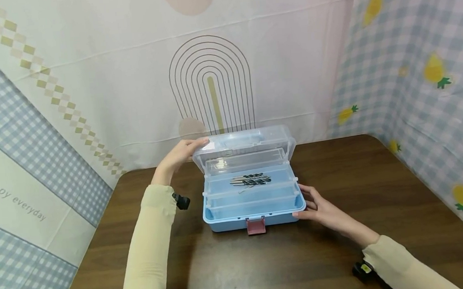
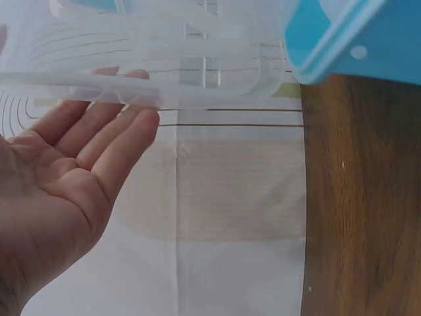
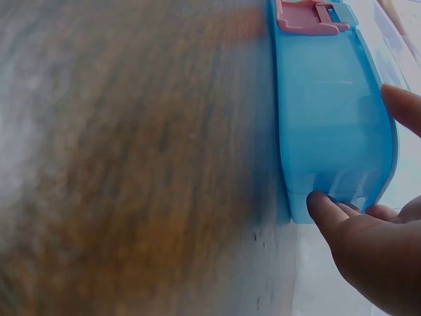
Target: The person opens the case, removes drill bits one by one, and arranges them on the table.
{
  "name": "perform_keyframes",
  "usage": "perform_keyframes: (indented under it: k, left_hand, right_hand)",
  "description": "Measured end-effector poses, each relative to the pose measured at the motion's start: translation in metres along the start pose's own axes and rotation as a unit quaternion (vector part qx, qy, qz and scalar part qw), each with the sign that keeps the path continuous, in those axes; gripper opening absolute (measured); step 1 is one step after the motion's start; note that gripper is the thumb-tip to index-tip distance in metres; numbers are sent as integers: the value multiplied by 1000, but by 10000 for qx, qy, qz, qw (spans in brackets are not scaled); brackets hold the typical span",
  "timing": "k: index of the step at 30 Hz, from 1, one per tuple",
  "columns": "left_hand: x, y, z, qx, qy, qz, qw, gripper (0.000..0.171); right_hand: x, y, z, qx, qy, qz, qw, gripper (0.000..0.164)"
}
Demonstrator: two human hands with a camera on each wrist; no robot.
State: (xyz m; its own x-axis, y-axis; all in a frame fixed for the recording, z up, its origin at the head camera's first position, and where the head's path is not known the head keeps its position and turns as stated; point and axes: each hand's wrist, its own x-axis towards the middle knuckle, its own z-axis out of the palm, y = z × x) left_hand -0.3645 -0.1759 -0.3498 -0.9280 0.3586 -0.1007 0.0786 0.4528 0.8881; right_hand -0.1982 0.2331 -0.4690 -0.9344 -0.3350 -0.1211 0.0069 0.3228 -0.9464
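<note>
I see the left hand (image 1: 177,157), straight fingers touching the clear lid (image 1: 251,138); the blue toolbox (image 1: 227,226) sits toward the back of the bench (image 1: 233,271), room in front; the right hand (image 1: 320,208), cropped in its wrist view, grips the toolbox's right end.

Overhead way down to the drill bits (image 1: 263,180) is open between the hands, over the front rim of the toolbox (image 1: 280,220). Raised translucent lid (image 1: 241,140) leans up at the rear and blocks entry from there; backdrop cloth (image 1: 295,76) rises behind it. Left hand (image 1: 178,157) occupies the lid's left corner, right hand (image 1: 319,206) wraps the box's right end: both spots taken. Front: room across the worktop (image 1: 241,266), but the pink latch (image 1: 256,226) juts out mid-wall. Also room on the worktop right of the box, behind the right forearm.
</note>
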Motion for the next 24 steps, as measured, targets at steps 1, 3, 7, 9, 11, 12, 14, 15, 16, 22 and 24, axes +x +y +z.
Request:
perform_keyframes:
  k: [1,3,7,9,11,12,14,15,16,22,24]
  left_hand:
    - [1,0,0,-67,-16,-32,10000,78]
    - [3,0,0,-181,-26,-108,9998,83]
    - [6,-1,0,-383,7,-276,9989,89]
    - [8,-2,0,-538,-7,-342,9980,88]
    - [9,-2,0,-665,-33,-373,9971,86]
    - [10,-1,0,-717,-37,-385,9967,85]
    - [11,-1,0,-790,-40,-394,9961,83]
    - [11,-1,0,-814,-37,-399,9959,82]
    - [12,0,1,-831,-32,-401,9957,81]
    - [15,-1,0,-965,-84,-372,9946,77]
    - [16,-1,0,-985,-104,-349,9945,77]
  right_hand:
    - [0,0,0,-8,2,8,10000,95]
    - [0,0,1,-28,10,12,10000,95]
    - [-1,0,1,-36,17,23,10000,95]
    - [-1,-1,1,-65,31,47,10000,96]
    - [0,-1,0,-115,90,57,9999,98]
    - [0,-2,-1,-155,125,45,9998,99]
    - [0,-2,-2,-252,181,-5,9995,100]
    - [0,-3,-3,-319,206,-42,9993,101]
    - [0,-3,-3,-377,222,-73,9990,102]
    - [0,-6,-6,-1065,275,-107,9939,101]
    - [0,-8,-7,-1318,310,-75,9908,101]
